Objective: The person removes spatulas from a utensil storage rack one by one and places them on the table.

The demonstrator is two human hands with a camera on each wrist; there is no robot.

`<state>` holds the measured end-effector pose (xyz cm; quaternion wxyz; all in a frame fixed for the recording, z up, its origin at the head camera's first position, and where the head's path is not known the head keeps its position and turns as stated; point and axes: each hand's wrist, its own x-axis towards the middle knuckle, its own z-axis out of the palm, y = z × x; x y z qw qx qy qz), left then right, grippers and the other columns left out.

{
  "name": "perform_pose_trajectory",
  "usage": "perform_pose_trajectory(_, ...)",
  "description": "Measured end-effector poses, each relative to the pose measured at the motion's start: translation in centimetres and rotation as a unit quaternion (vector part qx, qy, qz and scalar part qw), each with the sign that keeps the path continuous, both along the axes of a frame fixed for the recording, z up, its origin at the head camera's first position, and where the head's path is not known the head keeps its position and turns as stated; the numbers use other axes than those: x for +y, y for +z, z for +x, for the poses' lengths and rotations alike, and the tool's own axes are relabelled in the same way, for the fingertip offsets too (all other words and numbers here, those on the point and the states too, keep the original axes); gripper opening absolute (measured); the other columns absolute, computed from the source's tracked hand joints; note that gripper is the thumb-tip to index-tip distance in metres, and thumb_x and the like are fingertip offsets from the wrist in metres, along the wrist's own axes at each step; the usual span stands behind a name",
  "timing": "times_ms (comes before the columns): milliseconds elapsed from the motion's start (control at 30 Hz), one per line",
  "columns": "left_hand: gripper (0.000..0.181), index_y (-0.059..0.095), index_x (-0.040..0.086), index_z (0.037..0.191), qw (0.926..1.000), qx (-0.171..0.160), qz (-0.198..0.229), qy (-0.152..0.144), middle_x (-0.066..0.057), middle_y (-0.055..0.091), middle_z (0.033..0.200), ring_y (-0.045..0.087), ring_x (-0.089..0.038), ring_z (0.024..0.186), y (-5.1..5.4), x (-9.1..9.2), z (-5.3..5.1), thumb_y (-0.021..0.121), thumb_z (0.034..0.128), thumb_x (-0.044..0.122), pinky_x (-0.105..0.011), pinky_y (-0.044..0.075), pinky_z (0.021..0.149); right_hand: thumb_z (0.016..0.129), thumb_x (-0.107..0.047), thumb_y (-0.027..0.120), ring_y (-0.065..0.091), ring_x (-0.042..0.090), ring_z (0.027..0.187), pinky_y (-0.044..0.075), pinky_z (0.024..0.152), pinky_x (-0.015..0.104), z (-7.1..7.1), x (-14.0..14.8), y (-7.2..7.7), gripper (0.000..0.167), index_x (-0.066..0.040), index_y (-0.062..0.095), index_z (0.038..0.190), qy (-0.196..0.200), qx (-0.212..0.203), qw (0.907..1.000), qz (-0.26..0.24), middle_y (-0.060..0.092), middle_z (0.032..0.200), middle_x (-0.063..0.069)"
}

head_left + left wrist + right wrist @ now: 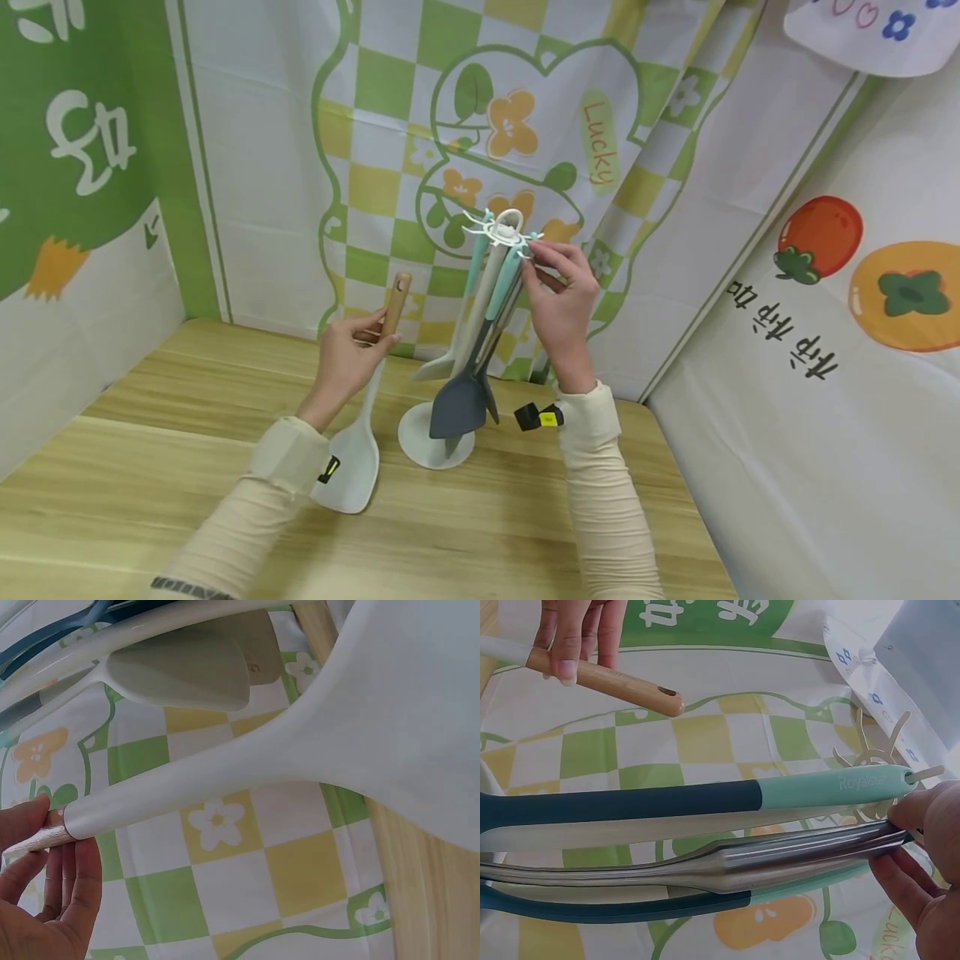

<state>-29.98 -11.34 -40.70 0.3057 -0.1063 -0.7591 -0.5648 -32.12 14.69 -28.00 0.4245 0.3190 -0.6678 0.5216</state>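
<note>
In the head view the left hand [348,358] pinches the wooden handle [396,304] of a white turner [360,458], which hangs blade down left of a rack. The white rack has a round base [427,446] and a hooked top [505,229]. On it hang a dark-bladed turner [459,406] with a mint handle and several other utensils. At the rack's top right is the right hand [562,292]. The right wrist view shows that hand [930,862] pinching the upper end of a steel handle [802,855], beside a mint handle [832,787] on a hook.
A wooden table [225,483] lies under the rack. Behind it hangs a green and yellow checked cloth [382,83], with printed white cloth at the right [795,367] and a green printed cloth [82,50] at the left. A white printed item [862,42] hangs at the top right.
</note>
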Motion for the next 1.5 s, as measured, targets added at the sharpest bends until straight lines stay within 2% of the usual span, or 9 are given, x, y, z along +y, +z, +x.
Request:
perform_pose_trajectory(367,0.043,0.067,-0.006,0.127,1.0,-0.005,0.006,0.001,-0.029,0.073,0.099,0.073,-0.044,0.08,-0.2,-0.1,-0.6,0.079,0.0859,-0.002,-0.005,0.051,0.061,0.09,0.005,0.073,0.066,0.024,0.096,0.064,0.084,0.031,0.6,-0.2,0.3,0.02,0.008,0.074,0.109,-0.011,-0.014,0.9998,0.0,0.062,0.113,0.023)
perform_pose_trajectory(667,0.043,0.066,-0.007,0.126,1.0,-0.002,0.003,0.007,-0.03,0.073,0.1,0.073,-0.044,0.08,-1.1,-0.5,-1.7,0.079,0.0852,-0.003,-0.003,0.05,0.06,0.091,0.001,0.073,0.067,0.025,0.096,0.063,0.086,0.03,0.6,-0.3,0.0,0.02,0.005,0.075,0.11,-0.003,-0.007,1.0,0.003,0.062,0.112,0.016)
perform_pose_trajectory(1067,0.042,0.064,-0.013,0.124,0.9996,-0.024,-0.012,0.008,-0.033,0.071,0.102,0.072,-0.047,0.082,-2.4,-0.9,-2.8,0.076,0.0839,-0.009,-0.005,0.051,0.056,0.092,0.002,0.072,0.067,0.027,0.096,0.064,0.085,0.03,0.8,-0.4,0.0,0.02,0.008,0.075,0.111,0.012,0.013,0.9998,0.003,0.063,0.111,0.02)
perform_pose_trajectory(1233,0.043,0.065,-0.013,0.124,0.999,-0.045,0.001,0.003,-0.034,0.07,0.101,0.072,-0.048,0.083,-2.9,-1.1,-3.3,0.075,0.0828,-0.01,-0.004,0.05,0.056,0.092,0.005,0.07,0.068,0.028,0.094,0.064,0.084,0.03,0.8,-0.4,0.0,0.019,0.01,0.074,0.111,0.016,0.019,0.9997,0.003,0.063,0.11,0.021)
perform_pose_trajectory(1500,0.044,0.064,-0.011,0.127,0.9968,-0.079,0.002,0.005,-0.034,0.071,0.105,0.072,-0.047,0.089,-3.3,-1.2,-3.5,0.072,0.0844,-0.008,-0.006,0.05,0.057,0.093,0.005,0.069,0.067,0.022,0.094,0.064,0.083,0.029,1.0,-0.5,0.0,0.019,0.01,0.074,0.11,0.019,0.025,0.9994,0.01,0.063,0.109,0.022)
